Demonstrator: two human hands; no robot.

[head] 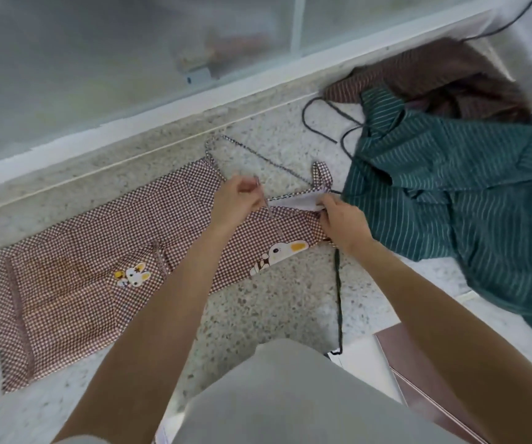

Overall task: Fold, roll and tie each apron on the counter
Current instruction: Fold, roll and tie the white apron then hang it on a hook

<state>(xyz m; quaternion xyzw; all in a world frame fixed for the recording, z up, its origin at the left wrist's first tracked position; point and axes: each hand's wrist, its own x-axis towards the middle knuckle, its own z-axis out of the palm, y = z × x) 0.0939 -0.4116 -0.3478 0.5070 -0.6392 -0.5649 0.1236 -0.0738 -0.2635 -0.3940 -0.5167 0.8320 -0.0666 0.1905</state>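
A brown-and-white checked apron (75, 283) with rabbit pictures lies folded lengthwise across the speckled counter (258, 315). My left hand (235, 200) pinches a thin checked strap near the apron's right end. My right hand (341, 219) grips the folded fabric edge there, where the white underside shows. The checked neck strap (258, 155) loops on the counter behind my hands. A green striped apron (450, 193) lies crumpled to the right. A brown striped apron (434, 75) sits behind it in the corner.
A dark green tie (339, 299) from the green apron trails over the counter's front edge. Frosted sliding window panels (130, 59) run along the back. A black cable (498, 27) hangs at the top right corner. The floor (434, 379) shows below the counter.
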